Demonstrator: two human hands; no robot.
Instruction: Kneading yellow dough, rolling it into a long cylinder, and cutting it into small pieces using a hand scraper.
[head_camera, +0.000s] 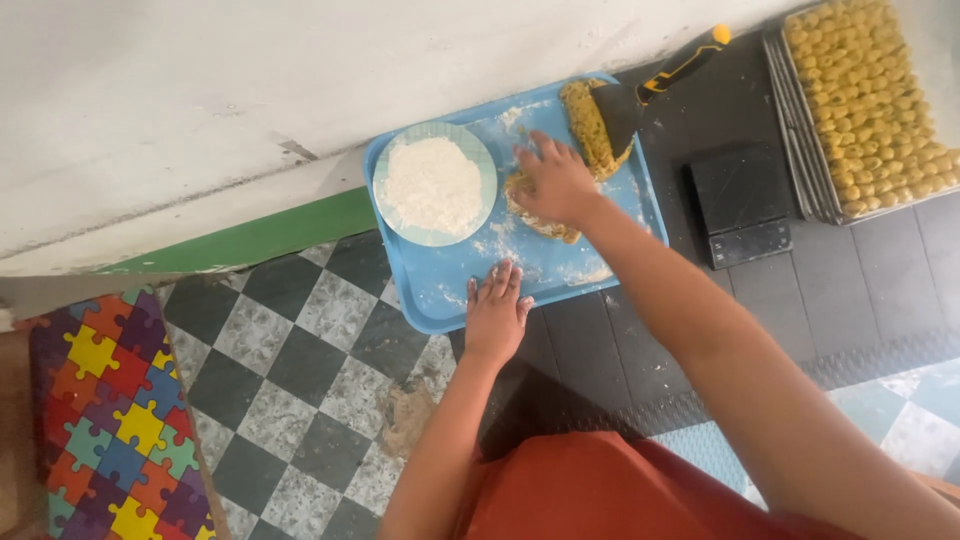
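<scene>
Where the blue plastic tray (440, 290) sits on the floor against the pale wall, its smooth, round-cornered surface is dusted with white flour. Inside the tray, toward the wall-side corner, stands a round pale plate (484, 150) heaped with powdery flour (432, 185). Near the tray's middle the right hand (556, 183) lies spread, fingers wide, pressing flat on a lump of yellowish, speckled dough (540, 222); it grips nothing. At the tray's near edge the left hand (496, 312) rests palm down, fingers open and together, touching the rim and holding nothing. Along the tray's far edge lies a long, rough roll of the same dough (588, 125), with a dark scraper (640, 95), yellow-tipped at the handle, leaning over it. Just beside the tray on dark tiles sits a flat black square scale (738, 205). Farther off, a metal baking tray (800, 150) is packed with small knobbly yellow pieces (870, 100). Well away from the blue tray, a bright puzzle-patterned mat (115, 420) covers the checkered floor (290, 370).
</scene>
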